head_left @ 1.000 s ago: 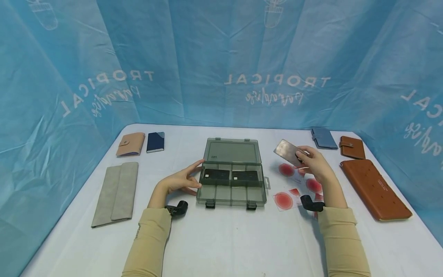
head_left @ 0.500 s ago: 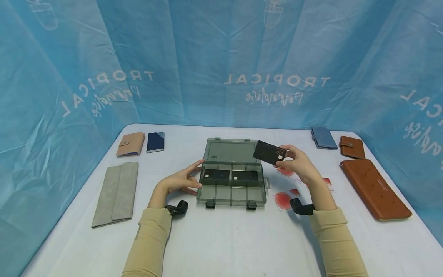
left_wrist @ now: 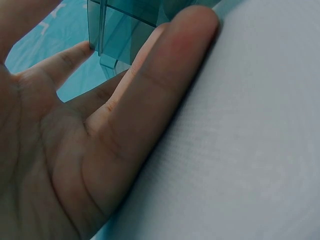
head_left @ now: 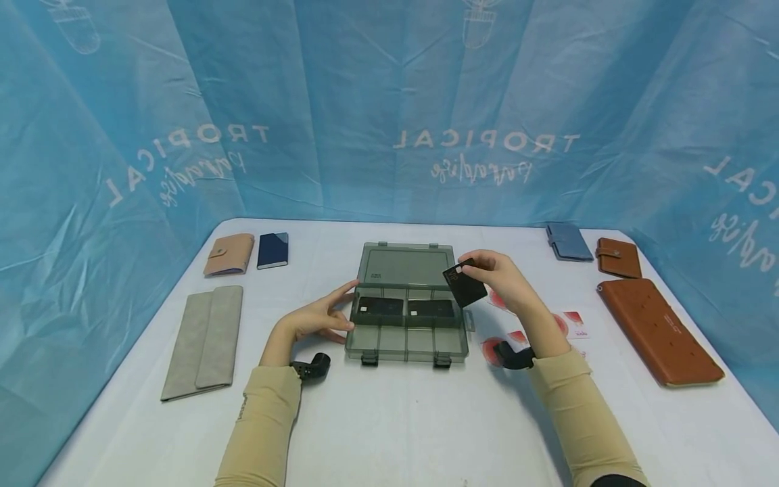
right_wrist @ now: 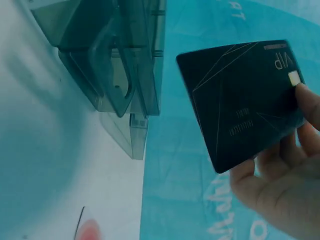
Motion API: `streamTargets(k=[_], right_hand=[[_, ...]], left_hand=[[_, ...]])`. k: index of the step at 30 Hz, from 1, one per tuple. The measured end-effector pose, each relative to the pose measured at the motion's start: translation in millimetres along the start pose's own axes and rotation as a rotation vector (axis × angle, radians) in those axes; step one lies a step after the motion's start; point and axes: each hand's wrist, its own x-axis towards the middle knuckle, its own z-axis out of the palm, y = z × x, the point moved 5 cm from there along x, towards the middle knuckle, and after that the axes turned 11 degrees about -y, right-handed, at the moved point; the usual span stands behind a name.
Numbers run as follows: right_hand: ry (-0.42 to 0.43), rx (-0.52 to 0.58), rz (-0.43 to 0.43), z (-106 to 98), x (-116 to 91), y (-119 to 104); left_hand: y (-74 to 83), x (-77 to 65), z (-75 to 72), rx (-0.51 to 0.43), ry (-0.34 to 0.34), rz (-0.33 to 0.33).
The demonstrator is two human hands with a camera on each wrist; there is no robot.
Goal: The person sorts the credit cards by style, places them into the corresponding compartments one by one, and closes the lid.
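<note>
A translucent green storage box (head_left: 406, 343) lies on the table with its lid (head_left: 409, 265) swung back. Two black cards, the left one (head_left: 381, 308) and the right one (head_left: 431, 309), lie in its far row. My left hand (head_left: 319, 316) touches the box's left side with fairly straight fingers, also seen in the left wrist view. Between thumb and fingers, my right hand (head_left: 500, 276) pinches a black VIP card (right_wrist: 240, 105) by the end with the chip. That card hangs tilted in the air beside the box's far right corner.
Red-and-white cards (head_left: 574, 325) lie right of the box, partly hidden by the right arm. A grey envelope-style pouch (head_left: 203, 341), tan wallet (head_left: 230, 254) and navy holder (head_left: 272, 251) lie left. A blue wallet (head_left: 569, 242), brown wallet (head_left: 619, 258) and long brown wallet (head_left: 661, 333) lie right.
My right hand has moved left with the black card, from above the red-and-white cards to the box's right side, and has turned the card. The left hand stays at the box.
</note>
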Motion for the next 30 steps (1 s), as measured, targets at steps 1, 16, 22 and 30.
streamTargets(k=[1,16,22,30], right_hand=[[-0.031,-0.036,-0.008,3.1,3.4,-2.2],[-0.341,-0.921,-0.186,74.9,41.6,-15.0],[-0.278,-0.964,-0.156,74.0,41.5,-12.3],[-0.357,-0.885,-0.15,68.7,29.9,-1.8]], left_hand=[[-0.6,0.0,-0.3,-0.005,0.008,-0.011],[-0.3,0.1,1.1,-0.034,0.022,-0.014],[1.3,0.3,0.3,-0.036,0.021,-0.016],[0.2,1.0,0.1,-0.022,0.021,-0.02]])
